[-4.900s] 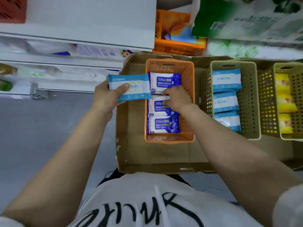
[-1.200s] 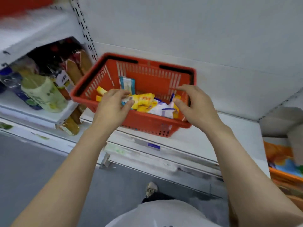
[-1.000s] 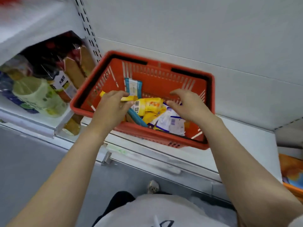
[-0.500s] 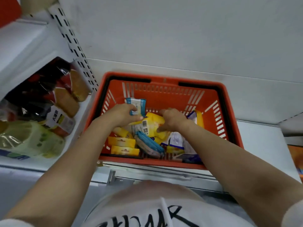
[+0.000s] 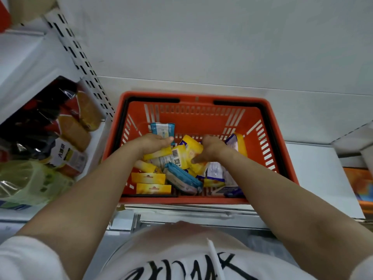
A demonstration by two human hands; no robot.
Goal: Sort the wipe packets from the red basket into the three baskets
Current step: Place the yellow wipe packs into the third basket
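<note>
Shirt (image 5: 181, 257): white, short-sleeved, at 6 o'clock in the frame.
Print: bold black brush-stroke lettering across the chest, cut off by the bottom edge.
Sleeves: white cuffs at 7 and 4 o'clock; both forearms bare below them.
Left hand (image 5: 154, 141): bare, no glove, no ring showing.
Right hand (image 5: 211, 147): bare, likewise.

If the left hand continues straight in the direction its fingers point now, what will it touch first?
Probably the yellow packets in the middle of the red basket: the left hand points right, almost touching them already. Depth is unclear.
</note>
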